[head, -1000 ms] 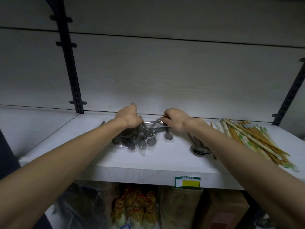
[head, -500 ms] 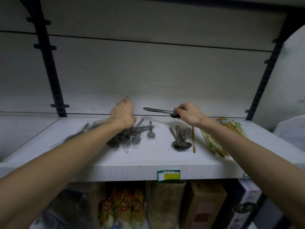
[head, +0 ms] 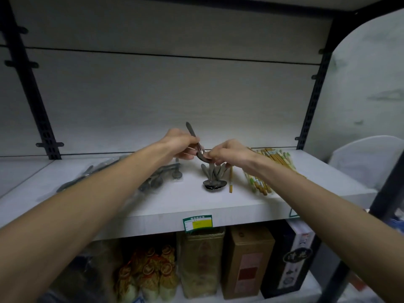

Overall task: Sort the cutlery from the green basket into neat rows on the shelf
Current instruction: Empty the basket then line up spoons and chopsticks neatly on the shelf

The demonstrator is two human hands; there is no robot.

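Above the stacked spoons (head: 213,181) on the white shelf (head: 192,206), both hands hold one metal spoon (head: 195,141) in the air. Fingers of the left hand (head: 178,143) curl around its handle, which points up and away, while the right hand (head: 227,153) pinches the bowl end. Left of that stack lie loose spoons in clear wrappers (head: 162,176). Right of it lies a single chopstick (head: 230,179), then a bundle of chopsticks (head: 265,169). Below hangs a green price label (head: 197,223).
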